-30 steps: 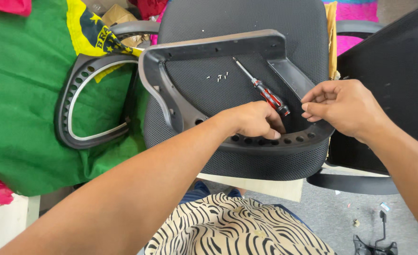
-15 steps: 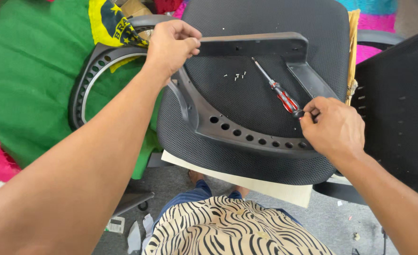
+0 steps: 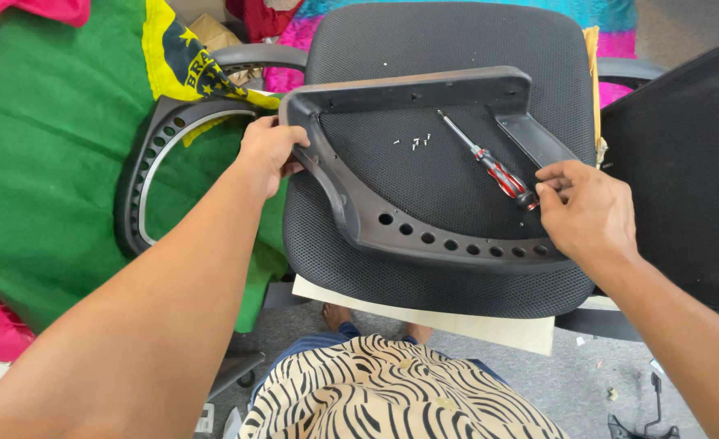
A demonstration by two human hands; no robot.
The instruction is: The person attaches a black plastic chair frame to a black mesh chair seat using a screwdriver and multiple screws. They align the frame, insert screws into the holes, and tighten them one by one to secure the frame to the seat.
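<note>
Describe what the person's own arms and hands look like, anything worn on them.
Both arms are bare from where they enter the picture down to the wrists: no sleeves show. The left hand and the right hand wear no gloves, and no watch, ring or bracelet is visible on the sides that show. Lower down, the person's clothing carries a black-and-cream zebra-stripe print.

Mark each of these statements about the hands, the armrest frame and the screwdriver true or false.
1. The left hand grips the dark plastic armrest frame. True.
2. The right hand holds a hammer. False: its fingertips touch the handle end of a red-and-black screwdriver.
3. Small screws lie on the mesh seat. True.
4. The screwdriver lies on the green cloth. False: it lies on the seat, inside the frame.
</note>
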